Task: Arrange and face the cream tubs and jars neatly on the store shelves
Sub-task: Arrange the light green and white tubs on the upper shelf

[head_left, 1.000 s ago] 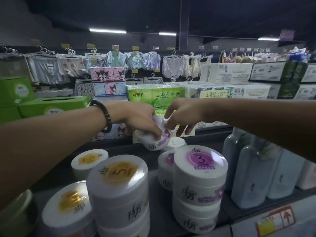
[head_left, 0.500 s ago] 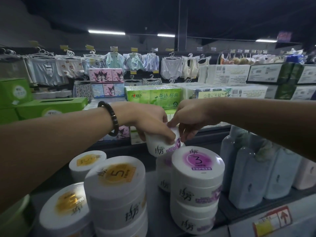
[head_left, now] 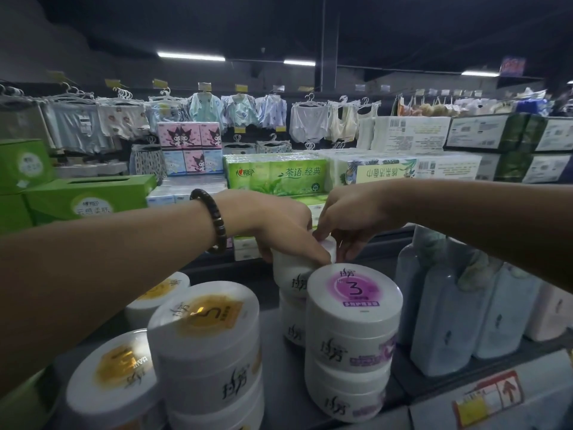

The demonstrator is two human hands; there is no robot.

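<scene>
Behind the purple-lidded stack (head_left: 353,305), toward the shelf's (head_left: 276,377) rear edge, the left hand (head_left: 279,231) curled round a white tub (head_left: 291,276); the right hand (head_left: 350,218) pinched its lid. It looked light, rigid, glossy-slick; the sidewall seemed the safest hold.

Four purple-label tubs (head_left: 353,293), two hands (head_left: 279,225)

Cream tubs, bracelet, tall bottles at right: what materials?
Cream tubs: likely glossy white plastic; the lids catch light and carry printed purple or gold labels.
Held tub: looks the same.
Bracelet: dark shiny beads, wood or stone, cannot tell.
Tall bottles: probably frosted translucent plastic, with a soft pale blue tint and no sharp glints.
</scene>
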